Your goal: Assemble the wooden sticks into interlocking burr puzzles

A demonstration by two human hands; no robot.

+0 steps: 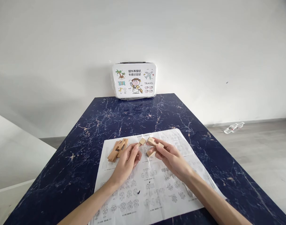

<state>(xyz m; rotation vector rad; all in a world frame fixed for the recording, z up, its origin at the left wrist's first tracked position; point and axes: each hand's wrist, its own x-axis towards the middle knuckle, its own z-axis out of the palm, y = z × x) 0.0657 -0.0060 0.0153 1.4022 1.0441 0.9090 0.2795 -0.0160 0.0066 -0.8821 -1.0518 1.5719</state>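
the left hand (129, 159) pinches a block (142, 142) at its fingertips; the right hand (170, 156) has fingers clamped on a notched piece (151, 141) just beside it. on the blue table (138, 118), by a white wall (63, 47): one sheet (157, 200), one case (135, 82), stacked pieces (114, 153), too overlapped to count.

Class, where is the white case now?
In the head view, upper middle, the case stands upright on the table at its far end, before the wall.
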